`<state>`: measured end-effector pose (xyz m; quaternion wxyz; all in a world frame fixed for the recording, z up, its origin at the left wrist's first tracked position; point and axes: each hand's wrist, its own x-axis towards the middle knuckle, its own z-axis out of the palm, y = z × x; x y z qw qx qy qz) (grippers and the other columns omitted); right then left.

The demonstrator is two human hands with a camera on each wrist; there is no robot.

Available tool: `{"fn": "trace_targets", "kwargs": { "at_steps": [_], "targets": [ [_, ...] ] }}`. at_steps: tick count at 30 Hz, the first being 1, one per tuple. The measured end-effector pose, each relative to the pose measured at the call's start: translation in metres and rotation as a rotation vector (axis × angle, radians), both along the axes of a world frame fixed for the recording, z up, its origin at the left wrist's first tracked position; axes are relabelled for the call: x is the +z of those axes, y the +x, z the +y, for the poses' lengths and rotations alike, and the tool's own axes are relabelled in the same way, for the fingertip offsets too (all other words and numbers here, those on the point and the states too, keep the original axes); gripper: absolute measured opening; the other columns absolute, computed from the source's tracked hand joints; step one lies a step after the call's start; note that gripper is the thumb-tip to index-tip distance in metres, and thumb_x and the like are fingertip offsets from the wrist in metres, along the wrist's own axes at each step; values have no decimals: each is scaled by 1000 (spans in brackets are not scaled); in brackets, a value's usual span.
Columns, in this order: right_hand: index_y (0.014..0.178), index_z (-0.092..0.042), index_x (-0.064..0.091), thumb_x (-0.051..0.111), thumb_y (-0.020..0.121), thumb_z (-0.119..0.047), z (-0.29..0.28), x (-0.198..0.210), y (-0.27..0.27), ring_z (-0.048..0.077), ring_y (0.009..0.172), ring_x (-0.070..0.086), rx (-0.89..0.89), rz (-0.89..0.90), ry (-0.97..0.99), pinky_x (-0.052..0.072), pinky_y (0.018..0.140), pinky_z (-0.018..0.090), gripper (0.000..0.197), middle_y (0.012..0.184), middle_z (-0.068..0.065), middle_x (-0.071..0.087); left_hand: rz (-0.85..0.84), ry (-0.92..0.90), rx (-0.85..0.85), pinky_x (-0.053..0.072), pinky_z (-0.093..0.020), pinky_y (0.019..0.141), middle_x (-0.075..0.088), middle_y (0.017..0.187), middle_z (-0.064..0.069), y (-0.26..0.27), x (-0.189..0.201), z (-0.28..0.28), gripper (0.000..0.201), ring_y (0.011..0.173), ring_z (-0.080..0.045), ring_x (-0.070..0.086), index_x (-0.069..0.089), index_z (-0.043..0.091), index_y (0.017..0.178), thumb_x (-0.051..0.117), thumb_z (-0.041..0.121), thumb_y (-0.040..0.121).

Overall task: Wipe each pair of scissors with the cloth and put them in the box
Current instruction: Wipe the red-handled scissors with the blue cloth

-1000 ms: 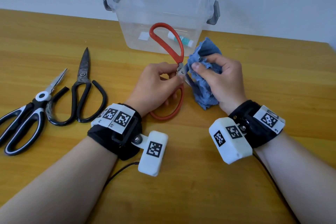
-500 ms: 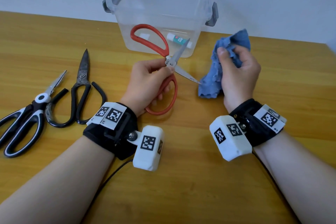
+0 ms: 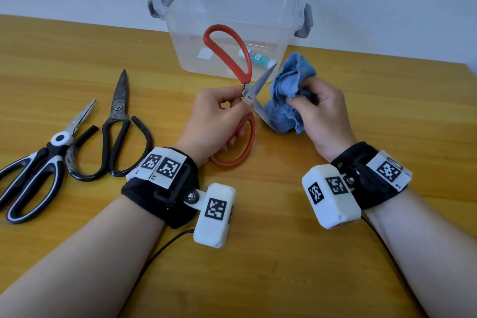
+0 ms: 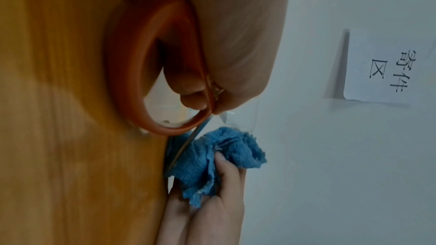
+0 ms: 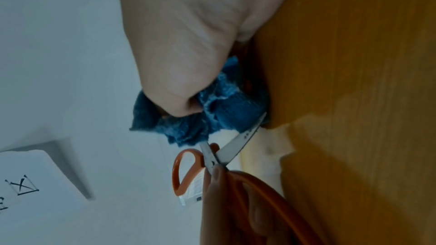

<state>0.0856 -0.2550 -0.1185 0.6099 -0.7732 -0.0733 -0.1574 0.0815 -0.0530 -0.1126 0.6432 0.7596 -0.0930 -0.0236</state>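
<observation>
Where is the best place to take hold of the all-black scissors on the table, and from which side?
Probably by the handle loops. The black scissors lie flat and closed, blades pointing away towards the wall, loops nearest the person. Come from the near side with the left hand, fingers round the loops, clear of the tip.

Three scissors point(image 3: 233, 64) point(image 3: 117, 121) point(image 3: 38, 162), one cloth point(image 3: 286, 90), one box point(image 3: 232, 8).

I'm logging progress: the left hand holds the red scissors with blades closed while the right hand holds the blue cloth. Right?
Not quite. The head view shows the red scissors with blades spread open, not closed. The left hand does hold them, and the right hand holds the blue cloth.
</observation>
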Motion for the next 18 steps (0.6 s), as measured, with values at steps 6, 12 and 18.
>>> {"fn": "trace_targets", "kwargs": {
  "at_steps": [6, 12, 18],
  "targets": [
    [104, -21, 77, 81, 85, -13, 4, 4, -5, 11, 100, 72, 189, -6, -123, 57, 85, 26, 21, 101, -10, 77, -51, 74, -66, 38, -32, 45, 53, 53, -10, 0, 1, 0, 24, 38, -23, 43, 67, -9, 109, 59, 12, 99],
    [100, -25, 75, 81, 84, -14, 10, 2, -3, 1, 95, 72, 97, -18, -155, 56, 82, 18, 21, 97, -17, 74, -89, 120, -142, 44, -31, 41, 49, 54, -5, -3, 4, 0, 14, 42, -33, 49, 73, 3, 96, 61, 9, 100],
    [105, -22, 76, 77, 88, -13, 5, -1, -2, 11, 101, 73, -24, -42, 0, 60, 89, 36, 19, 102, -7, 78, -84, 118, -137, 43, -27, 42, 49, 52, -10, -3, 3, -1, 19, 41, -24, 47, 68, -7, 95, 59, 9, 101]
  ]
}}
